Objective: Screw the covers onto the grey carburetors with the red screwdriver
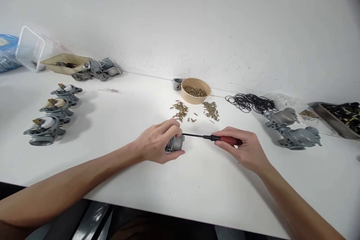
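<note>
Near the middle of the white table, my left hand (pixel 162 140) is closed around a grey metal carburetor (pixel 177 144), covering most of it. My right hand (pixel 239 145) grips a screwdriver (pixel 229 140) by its red and black handle. The dark shaft lies level and points left, its tip at the upper edge of the carburetor by my left fingertips. Whether the tip sits in a screw cannot be seen. Just beyond my hands lie two loose piles of small brass screws (pixel 180 111), a few of them scattered between.
A tan bowl (pixel 195 99) of brass screws stands at the wall beside a small grey part (pixel 177 84). Black rubber rings (pixel 250 102), two carburetors (pixel 300 137) and a metal tray (pixel 332 120) are right. Several carburetors (pixel 45 129) and a beige tray (pixel 63 68) are left.
</note>
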`<state>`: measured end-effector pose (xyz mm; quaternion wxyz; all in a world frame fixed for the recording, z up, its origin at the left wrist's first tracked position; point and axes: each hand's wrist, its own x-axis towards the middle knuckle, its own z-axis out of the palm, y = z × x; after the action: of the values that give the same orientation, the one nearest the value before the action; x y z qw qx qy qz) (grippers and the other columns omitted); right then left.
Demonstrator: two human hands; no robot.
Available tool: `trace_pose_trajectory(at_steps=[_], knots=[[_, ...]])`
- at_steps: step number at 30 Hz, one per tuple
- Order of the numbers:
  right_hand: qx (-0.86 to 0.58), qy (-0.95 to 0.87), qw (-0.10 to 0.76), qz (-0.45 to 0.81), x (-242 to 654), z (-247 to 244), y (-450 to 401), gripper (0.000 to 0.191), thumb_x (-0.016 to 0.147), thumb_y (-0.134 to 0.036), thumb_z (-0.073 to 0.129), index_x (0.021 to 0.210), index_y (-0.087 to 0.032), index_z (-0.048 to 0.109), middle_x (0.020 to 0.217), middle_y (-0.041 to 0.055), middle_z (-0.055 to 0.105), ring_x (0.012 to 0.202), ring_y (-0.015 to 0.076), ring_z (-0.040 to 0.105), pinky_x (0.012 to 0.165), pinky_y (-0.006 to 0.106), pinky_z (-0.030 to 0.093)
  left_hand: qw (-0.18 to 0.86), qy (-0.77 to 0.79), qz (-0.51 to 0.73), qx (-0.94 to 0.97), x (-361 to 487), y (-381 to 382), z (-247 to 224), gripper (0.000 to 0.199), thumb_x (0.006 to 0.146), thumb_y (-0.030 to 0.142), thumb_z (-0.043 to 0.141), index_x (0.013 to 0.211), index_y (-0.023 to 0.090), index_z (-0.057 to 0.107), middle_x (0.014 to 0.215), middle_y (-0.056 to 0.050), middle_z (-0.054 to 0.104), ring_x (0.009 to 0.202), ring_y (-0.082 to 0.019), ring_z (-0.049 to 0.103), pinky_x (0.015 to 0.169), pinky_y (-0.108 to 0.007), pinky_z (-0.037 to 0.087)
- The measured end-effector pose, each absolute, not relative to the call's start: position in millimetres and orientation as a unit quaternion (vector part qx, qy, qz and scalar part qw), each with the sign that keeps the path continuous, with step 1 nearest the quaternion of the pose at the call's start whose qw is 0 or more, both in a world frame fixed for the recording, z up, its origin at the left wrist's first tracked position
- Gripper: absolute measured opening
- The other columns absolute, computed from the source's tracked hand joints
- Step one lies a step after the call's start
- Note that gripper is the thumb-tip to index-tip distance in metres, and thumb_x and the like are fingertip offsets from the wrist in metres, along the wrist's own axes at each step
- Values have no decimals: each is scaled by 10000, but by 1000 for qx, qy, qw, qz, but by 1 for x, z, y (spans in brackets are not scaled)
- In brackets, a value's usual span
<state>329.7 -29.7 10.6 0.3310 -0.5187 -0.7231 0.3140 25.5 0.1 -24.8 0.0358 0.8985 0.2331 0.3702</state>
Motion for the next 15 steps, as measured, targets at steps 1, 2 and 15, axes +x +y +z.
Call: trace_pose_trajectory(at_steps=[1,2,15], knots=[[-533,-720,310,318,330,11,-30,302,906,-472,715,895,-183,804,758,66,705,549,109,477,481,255,363,24,227,369,901,25,0,-24,306,925,389,653,1021,203,430,987,-94,606,776,-180,630,512,-261,504],[-544,-717,289,327,329,11,-30,376,938,-501,662,804,-171,780,669,47,658,512,93,405,470,257,313,10,219,368,904,25,0,-24,293,931,385,648,1013,202,434,982,-94,607,770,-178,627,493,-255,485],[-426,-836,329,107,328,15,-38,65,892,-216,756,956,-207,758,835,40,694,602,97,567,556,234,450,70,240,356,900,27,-2,-23,323,931,432,627,933,223,380,961,-70,601,705,-150,571,518,-268,486]])
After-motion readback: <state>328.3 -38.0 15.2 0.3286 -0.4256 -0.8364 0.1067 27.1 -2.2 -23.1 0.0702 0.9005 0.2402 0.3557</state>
